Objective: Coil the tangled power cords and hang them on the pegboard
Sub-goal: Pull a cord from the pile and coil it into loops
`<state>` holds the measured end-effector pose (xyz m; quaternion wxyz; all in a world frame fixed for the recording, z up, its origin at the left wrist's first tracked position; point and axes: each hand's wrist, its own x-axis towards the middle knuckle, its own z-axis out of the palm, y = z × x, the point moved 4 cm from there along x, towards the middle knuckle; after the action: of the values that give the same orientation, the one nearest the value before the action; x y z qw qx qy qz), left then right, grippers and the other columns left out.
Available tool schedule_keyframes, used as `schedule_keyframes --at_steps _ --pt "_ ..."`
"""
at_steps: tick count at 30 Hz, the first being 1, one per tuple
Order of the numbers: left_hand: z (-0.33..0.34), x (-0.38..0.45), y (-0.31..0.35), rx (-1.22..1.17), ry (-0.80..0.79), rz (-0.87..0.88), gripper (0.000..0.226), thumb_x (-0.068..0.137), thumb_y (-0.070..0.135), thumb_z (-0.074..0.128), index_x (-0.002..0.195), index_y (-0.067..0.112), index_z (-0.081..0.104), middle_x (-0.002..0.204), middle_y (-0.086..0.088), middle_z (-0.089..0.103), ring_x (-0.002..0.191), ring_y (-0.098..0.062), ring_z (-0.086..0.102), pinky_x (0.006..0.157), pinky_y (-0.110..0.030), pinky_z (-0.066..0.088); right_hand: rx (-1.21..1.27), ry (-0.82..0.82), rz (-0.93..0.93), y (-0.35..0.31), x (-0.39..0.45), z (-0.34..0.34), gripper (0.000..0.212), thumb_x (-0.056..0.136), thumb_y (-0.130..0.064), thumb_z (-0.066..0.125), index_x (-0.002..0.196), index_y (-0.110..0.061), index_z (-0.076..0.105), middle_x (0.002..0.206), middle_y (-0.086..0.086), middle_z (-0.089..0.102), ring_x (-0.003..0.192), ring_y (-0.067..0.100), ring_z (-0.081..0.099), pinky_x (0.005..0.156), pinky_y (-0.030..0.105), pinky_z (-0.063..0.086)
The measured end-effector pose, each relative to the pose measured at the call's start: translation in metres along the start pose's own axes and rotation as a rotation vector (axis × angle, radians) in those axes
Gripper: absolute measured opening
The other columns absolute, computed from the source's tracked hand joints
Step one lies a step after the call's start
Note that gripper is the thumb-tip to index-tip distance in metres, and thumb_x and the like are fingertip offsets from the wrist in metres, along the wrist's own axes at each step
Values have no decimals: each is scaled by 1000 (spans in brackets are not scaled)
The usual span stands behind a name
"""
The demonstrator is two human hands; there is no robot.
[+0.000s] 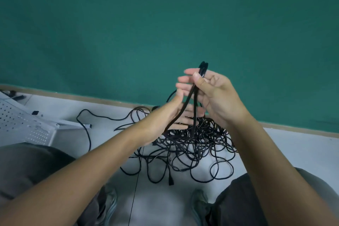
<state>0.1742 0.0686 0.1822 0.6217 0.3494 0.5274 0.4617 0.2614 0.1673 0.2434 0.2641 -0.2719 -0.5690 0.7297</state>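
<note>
Your right hand [213,91] pinches a folded loop of black cord [194,104] between thumb and fingers, the bend poking out above the thumb and both strands hanging down into the tangled pile [194,143] on the pale floor [293,145]. Your left hand [170,115] is spread with fingers straight; the left strand runs down across its fingers, resting there rather than gripped.

You appear to be starting the first coil. Keep the pinch firm at the bend and let your left hand slide down one strand only, so you feed slack from the heap without dragging up neighbouring loops. If a knot rises with it, stop and free it before you lay the next turn.

The pile sits near the floor's far edge, just below the green wall [165,24]. The white pegboard [20,123] lies at the floor's left edge, well apart from the pile, with no cords on it.

No containers are in view.
</note>
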Motion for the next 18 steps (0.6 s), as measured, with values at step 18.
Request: schedule_keyframes --at_steps 18 --pt "-47 -11 51 -237 225 269 22 110 10 42 108 4 64 90 -6 75 88 -22 74 85 -30 59 -435 -416 273 74 -35 29 51 108 -49 36 140 -13 55 129 -4 70 123 3 62 109 21 41"
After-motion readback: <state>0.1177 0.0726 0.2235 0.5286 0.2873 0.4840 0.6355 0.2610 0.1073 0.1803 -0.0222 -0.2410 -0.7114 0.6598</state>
